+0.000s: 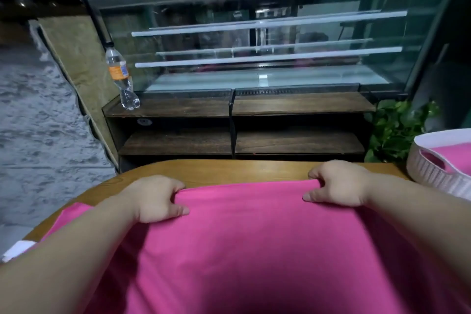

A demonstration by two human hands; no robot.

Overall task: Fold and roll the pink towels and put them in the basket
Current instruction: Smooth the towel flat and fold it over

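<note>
As the scene is read from its left side, a clear plastic water bottle with an orange label (121, 76) is seen at 10 o'clock, stood on the dark wooden ledge of a glass display case (254, 53). Lower, at 7 o'clock, the left hand (155, 199) is closed on the far hem of a large bright pink cloth towel (254, 250), with the fingers curled over the edge and the thumb laid on top. The towel is spread over the rounded light wooden table (229, 168), from that hem down to 6 o'clock, where it runs out of sight. At 4 o'clock the right hand (339, 183) is clamped on the same hem in the same manner, well apart from the left. A leafy green plant (397, 130) is found at 3 o'clock. Just beside it, at the right edge, a white ribbed basket (433, 176) is seen with pink cloth (456, 153) lying inside.

The towel is judged to be light, soft and limp. No shape will be held where it is unsupported, and sagging between the hands is to be expected. The smooth weave may slide over the tabletop. Hold is best taken at the two far corners or along the hem, drawn taut, so that edges can be matched cleanly for the fold.
</note>
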